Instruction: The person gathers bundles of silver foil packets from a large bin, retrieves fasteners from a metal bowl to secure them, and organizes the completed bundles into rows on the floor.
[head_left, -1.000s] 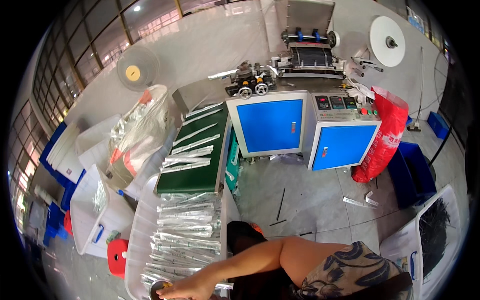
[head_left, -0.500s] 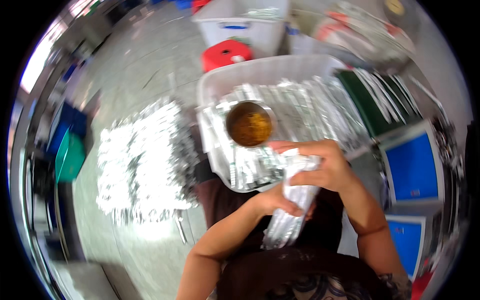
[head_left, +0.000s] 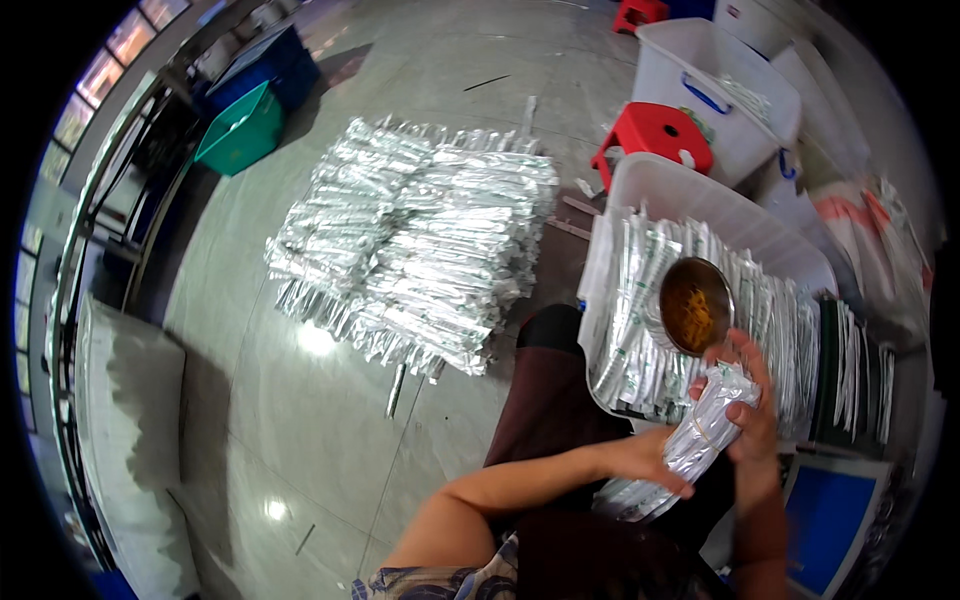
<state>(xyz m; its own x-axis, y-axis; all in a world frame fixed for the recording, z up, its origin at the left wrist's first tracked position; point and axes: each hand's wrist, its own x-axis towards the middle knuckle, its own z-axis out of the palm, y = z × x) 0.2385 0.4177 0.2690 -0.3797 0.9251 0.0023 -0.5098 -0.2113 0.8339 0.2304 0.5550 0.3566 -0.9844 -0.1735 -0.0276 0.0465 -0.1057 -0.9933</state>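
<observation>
Over my lap is a bundle of long silver foil sachets, tilted, with a thin band round its middle. My left hand grips the bundle from the left below the band, thumb lying across it. Around the upper end my right hand is closed, with its thumb on the foil and fingers behind. Just beyond that hand, a round metal bowl holds yellow rubber bands. The bowl rests on rows of similar sachets in a translucent plastic tub.
A large stack of silver sachets lies on the floor to the left. Past the tub are a red stool and a white bin. Far left stands a green basket; a blue-panelled box is at my right.
My view has swung left, so the tub and bowl appear farther right. Both hands still hold the sachet bundle; the right fingers have spread around its top, and a band now shows on it.
</observation>
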